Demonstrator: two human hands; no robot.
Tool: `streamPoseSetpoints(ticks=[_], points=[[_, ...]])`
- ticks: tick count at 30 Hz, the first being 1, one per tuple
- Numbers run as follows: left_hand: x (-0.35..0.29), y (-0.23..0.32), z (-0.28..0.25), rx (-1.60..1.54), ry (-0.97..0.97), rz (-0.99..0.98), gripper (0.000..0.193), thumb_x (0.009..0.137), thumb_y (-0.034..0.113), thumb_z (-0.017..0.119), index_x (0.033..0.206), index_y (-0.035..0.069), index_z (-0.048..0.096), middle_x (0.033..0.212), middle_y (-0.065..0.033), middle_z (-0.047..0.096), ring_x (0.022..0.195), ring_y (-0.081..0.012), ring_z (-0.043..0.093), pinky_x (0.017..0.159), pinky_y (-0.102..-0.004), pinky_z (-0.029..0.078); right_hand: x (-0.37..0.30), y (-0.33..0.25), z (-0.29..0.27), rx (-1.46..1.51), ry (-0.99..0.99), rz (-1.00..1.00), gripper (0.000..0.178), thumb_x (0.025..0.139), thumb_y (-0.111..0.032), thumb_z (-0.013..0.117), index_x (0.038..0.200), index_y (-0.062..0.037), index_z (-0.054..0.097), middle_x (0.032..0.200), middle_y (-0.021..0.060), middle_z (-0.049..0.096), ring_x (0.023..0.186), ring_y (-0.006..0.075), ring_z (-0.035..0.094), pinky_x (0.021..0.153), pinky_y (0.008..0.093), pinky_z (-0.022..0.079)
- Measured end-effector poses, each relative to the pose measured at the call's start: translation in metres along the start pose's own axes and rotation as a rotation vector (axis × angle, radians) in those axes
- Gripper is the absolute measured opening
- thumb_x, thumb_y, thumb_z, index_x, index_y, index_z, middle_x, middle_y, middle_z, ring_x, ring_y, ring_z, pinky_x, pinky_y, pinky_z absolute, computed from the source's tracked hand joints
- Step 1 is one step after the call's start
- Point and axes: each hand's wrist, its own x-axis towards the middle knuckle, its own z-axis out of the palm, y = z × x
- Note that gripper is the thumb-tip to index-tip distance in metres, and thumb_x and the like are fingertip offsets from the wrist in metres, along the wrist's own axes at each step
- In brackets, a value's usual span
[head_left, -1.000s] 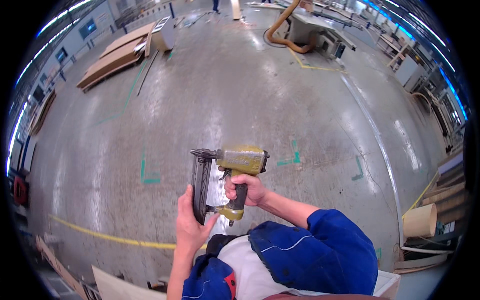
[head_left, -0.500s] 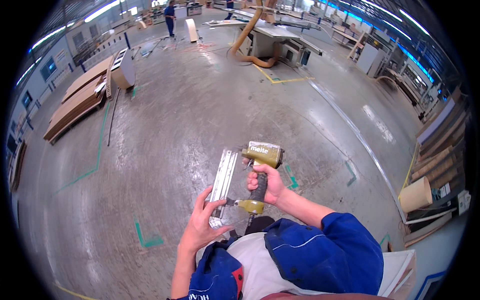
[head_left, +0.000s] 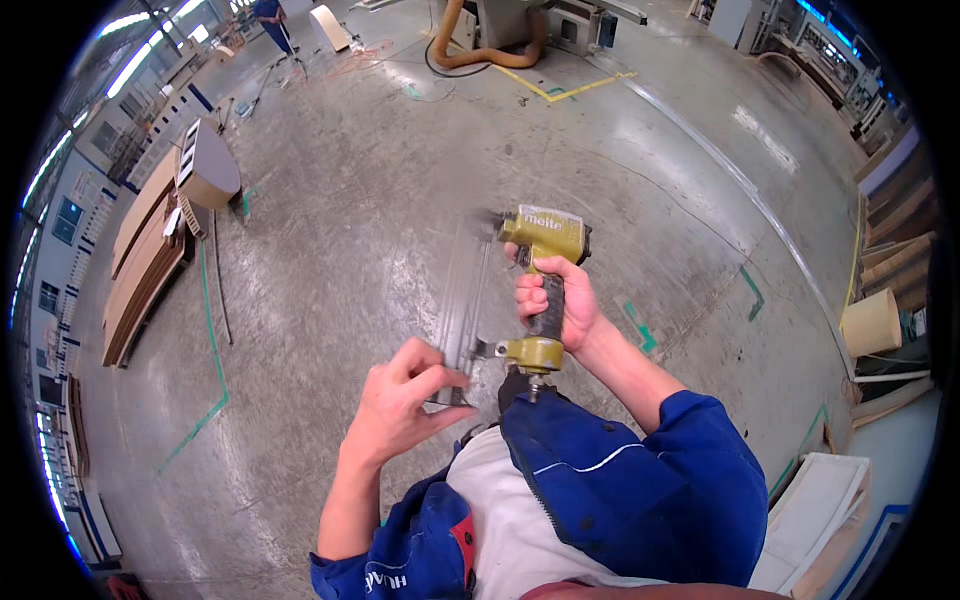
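Observation:
My right hand (head_left: pixel 565 303) is wrapped round the black grip of an olive-yellow pneumatic nail gun (head_left: pixel 543 232), held upright in front of my body. Along the gun's left side runs its long silver magazine (head_left: pixel 463 300), smeared by motion. At the magazine's lower end, my left hand (head_left: pixel 405 395) is curled, with the thumb below and the fingers above that end. Its fingertips look pressed to the metal, partly hidden behind it. A hose fitting (head_left: pixel 535 383) sticks out below the gun's yellow base.
Stacked brown boards (head_left: pixel 150 255) lie at the left, beside a curved pale piece (head_left: pixel 210 165). A ribbed orange hose (head_left: pixel 465 60) hangs by a machine ahead. A metal strip (head_left: pixel 700 145) crosses the floor; boards and a cylinder (head_left: pixel 870 322) stand right. Another person (head_left: pixel 272 22) stands far off.
The nail gun and my right hand have moved up and slightly right in view. My left hand has risen slightly and curled at the magazine's lower end. The whole view has tilted downward.

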Motion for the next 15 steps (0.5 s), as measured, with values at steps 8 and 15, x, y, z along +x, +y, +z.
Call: streamPoseSetpoints(ticks=[8, 15], points=[[0.041, -0.124, -0.073, -0.07, 0.133, -0.305, 0.038, 0.057, 0.008, 0.089, 0.091, 0.011, 0.073, 0.087, -0.0043, 0.047, 0.075, -0.0173, 0.054, 0.063, -0.0305, 0.047, 0.186, -0.076, 0.068, -0.224, 0.029, -0.172, 0.042, 0.09, -0.014, 0.056, 0.131, -0.006, 0.049, 0.071, 0.0019, 0.051, 0.061, 0.0113, 0.049, 0.059, 0.0258, 0.045], [0.011, -0.303, -0.073, -0.027, 0.369, -0.685, 0.051, 0.071, 0.003, 0.079, 0.12, 0.006, 0.064, 0.103, -0.0121, 0.061, 0.082, -0.0262, 0.065, 0.074, -0.0353, 0.054, 0.348, -0.151, 0.057, -1.145, 0.108, -0.604, 0.02, 0.089, -0.015, 0.063, 0.104, -0.0016, 0.061, 0.073, 0.004, 0.056, 0.066, 0.0152, 0.056, 0.063, 0.0294, 0.047]])
